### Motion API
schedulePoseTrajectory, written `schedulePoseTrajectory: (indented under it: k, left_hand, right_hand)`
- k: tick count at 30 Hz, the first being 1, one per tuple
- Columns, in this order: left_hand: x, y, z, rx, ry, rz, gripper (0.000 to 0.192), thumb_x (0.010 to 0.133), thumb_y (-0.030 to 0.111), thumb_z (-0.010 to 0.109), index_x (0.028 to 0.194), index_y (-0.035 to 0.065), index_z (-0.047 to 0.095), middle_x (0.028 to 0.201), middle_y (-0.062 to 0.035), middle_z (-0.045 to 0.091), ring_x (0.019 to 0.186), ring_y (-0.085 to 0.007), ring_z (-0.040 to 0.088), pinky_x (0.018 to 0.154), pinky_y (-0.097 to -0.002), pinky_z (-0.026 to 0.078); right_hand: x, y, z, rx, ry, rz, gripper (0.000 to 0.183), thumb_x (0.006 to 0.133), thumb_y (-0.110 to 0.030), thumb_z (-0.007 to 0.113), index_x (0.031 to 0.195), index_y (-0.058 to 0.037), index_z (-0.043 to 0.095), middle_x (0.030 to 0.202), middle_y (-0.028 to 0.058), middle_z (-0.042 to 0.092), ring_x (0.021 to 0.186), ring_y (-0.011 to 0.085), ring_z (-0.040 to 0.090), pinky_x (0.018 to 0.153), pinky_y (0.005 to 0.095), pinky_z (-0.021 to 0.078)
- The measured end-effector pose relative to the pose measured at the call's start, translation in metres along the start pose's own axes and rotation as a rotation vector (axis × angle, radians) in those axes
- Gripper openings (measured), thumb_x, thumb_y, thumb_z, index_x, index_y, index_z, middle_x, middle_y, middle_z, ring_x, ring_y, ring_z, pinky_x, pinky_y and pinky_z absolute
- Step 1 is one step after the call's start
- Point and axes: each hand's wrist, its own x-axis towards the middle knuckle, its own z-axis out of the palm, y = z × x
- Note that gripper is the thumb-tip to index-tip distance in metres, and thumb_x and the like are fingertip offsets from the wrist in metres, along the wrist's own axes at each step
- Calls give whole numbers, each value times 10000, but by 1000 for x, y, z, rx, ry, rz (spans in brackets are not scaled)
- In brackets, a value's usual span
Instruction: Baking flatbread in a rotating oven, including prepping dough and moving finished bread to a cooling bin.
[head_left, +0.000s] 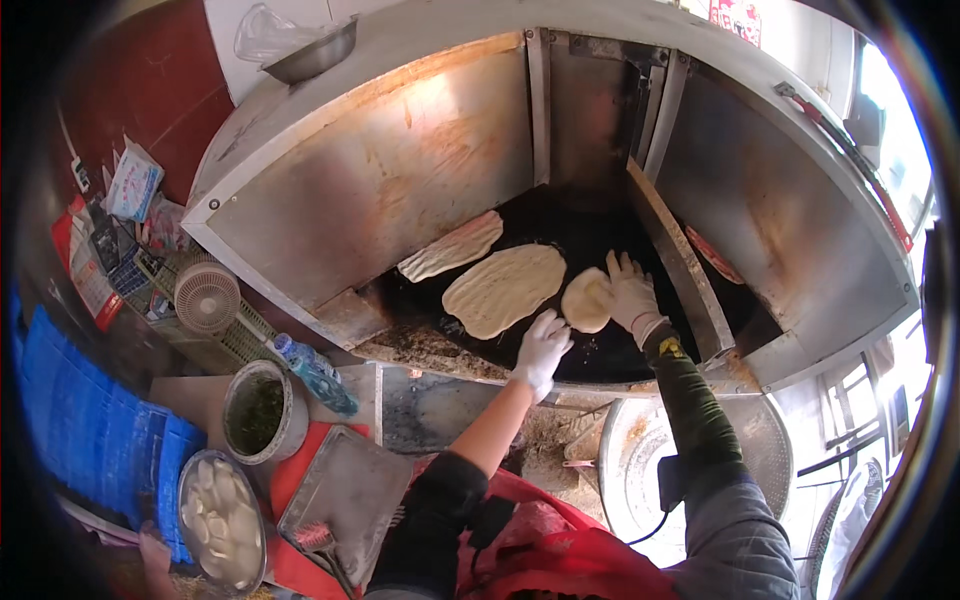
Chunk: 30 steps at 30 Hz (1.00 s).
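Note:
A small round of dough (586, 301) lies on the black griddle (600, 358). My right hand (632, 294), in a thin white glove, rests at its right side with the fingers spread and the thumb side against it. Gloved as well, my left hand (543, 349) is by the round's lower left edge. Its fingers are bent, and I cannot tell whether they grip the dough. To the left, a large oval flatbread (504, 291) lies flat with a dimpled surface. A narrower flatbread (451, 247) is behind it, along the metal back wall.
A metal divider (679, 259) stands right of my right hand; a reddish flatbread (712, 253) lies beyond it. Down left are a tub of chopped greens (259, 412), a bowl of dough pieces (219, 517), a bottle (315, 373) and a metal tray (349, 487). Another person's hand (155, 559) shows lower left.

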Motion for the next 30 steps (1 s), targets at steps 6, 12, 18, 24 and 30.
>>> schedulePoseTrajectory:
  k: [6, 12, 18, 24, 30]
  left_hand:
    - [-65, 29, -103, 274, 196, 241, 267, 964, 146, 520, 1203, 35, 568, 1122, -123, 630, 951, -185, 632, 850, -325, 535]
    - [-208, 66, -244, 488, 763, 407, 254, 946, 94, 454, 1135, 48, 617, 1084, -71, 638, 883, -156, 616, 748, -264, 500]
    - [-338, 68, -403, 545, 1129, 503, 227, 895, -39, 486, 1074, 40, 603, 1077, -50, 619, 928, -144, 591, 731, -230, 475]
    - [-426, 64, -482, 1469, 1588, 144, 309, 887, 69, 530, 1191, 27, 566, 1128, -162, 627, 942, -300, 634, 815, -379, 498]
    - [-474, 74, -460, 1632, 1605, -3, 371, 906, 100, 489, 1267, 21, 517, 1246, -195, 559, 1124, -349, 544, 915, -413, 450]
  right_hand:
    - [5, -4, 62, -112, 74, -134, 934, 843, -544, 528, 1406, 131, 210, 1458, 338, 222, 1382, 468, 168, 1138, 541, 80]
    - [31, -7, 63, -175, 39, 28, 909, 847, -633, 440, 1491, -49, 171, 1491, 315, 170, 1403, 461, 113, 1130, 559, 41]
    - [38, 0, 78, -188, -43, 60, 955, 833, -659, 436, 1488, -27, 150, 1510, 315, 120, 1407, 478, 71, 1128, 563, 28]
    - [-3, -52, 55, -171, 9, 16, 960, 852, -620, 460, 1472, 33, 128, 1508, 315, 132, 1415, 452, 91, 1139, 531, 27]
    - [-57, -28, 59, -69, 78, -210, 994, 846, -605, 494, 1436, 116, 147, 1512, 300, 139, 1422, 403, 123, 1156, 491, 28]
